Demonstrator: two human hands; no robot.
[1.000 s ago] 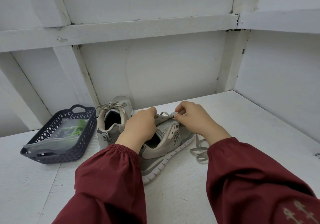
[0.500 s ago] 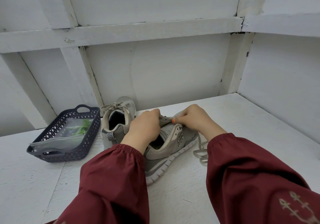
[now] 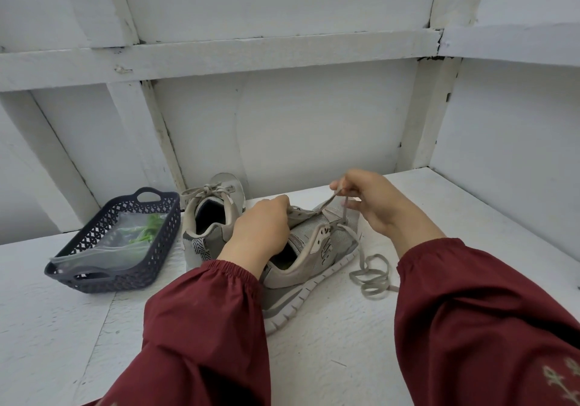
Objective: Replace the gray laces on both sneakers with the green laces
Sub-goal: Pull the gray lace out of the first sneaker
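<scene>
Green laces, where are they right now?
In the head view the green laces lie at the left, inside a clear bag in the dark basket, just left of the laced sneaker.

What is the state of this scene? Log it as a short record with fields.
left hand: grips the near sneaker at its tongue
right hand: pinches the gray lace, raised above the eyelets; its loose end lies on the table
far sneaker: laced and tied in gray
green laces: in a clear bag inside the dark basket
</scene>
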